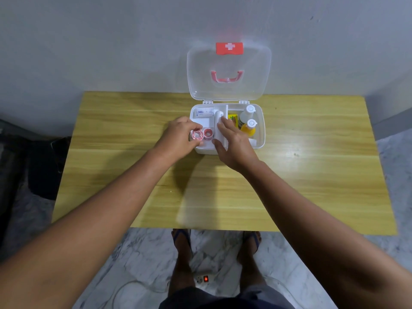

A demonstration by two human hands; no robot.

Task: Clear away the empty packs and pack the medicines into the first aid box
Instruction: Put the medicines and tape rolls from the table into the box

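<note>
Both hands are in at the first aid box, which sits open at the far edge of the wooden table with its clear lid propped upright against the wall. The left hand pinches a pink tape roll in its fingertips, right over the box's near-left corner, with the roll's open core facing up. Just to its right a second pink roll sits in the tray, core up as well, so the free slot lies straight below the held roll, between that roll and the box wall. The left hand is the nearer one for this drop, and I'd judge a short lowering is all it needs. The right hand lies flat with fingers fairly straight along a white tube, or possibly a rolled bandage, since the glare makes it hard to say. Its long axis runs away from the person toward the wall, and the hand looks to be steadying rather than gripping. Behind the rolls is a printed white carton. The right compartment holds a yellow pack and two white-capped bottles.
</note>
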